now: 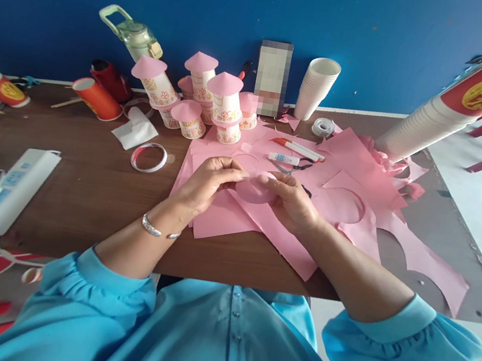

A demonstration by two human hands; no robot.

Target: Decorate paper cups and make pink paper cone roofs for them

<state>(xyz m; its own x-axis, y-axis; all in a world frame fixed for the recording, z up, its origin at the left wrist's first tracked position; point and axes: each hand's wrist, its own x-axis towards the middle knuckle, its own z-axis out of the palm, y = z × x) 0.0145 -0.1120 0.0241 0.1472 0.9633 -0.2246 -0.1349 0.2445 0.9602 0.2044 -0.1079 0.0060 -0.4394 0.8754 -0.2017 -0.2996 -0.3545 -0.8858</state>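
Between my two hands is a small round piece of pink paper [255, 193], held over a pile of pink paper sheets [225, 218]. My left hand [209, 180] pinches its left edge between thumb and fingers. On the opposite edge my right hand [289, 200] grips it the same way. Just beyond my hands lie a glue stick [283, 158], a white marker [306, 151] and scissors [287, 168], partly covered. Several paper-cup towers with pink cone roofs [226, 84] stand behind, toward the wall.
A tape roll [149, 157], a crumpled tissue [135, 131] and an orange cup [97, 99] lie to the left. A power strip [20, 187] with cables sits far left. Stacked white cups [316, 88] and a phone [271, 78] stand at the back. Paper offcuts [426, 261] spread rightward.
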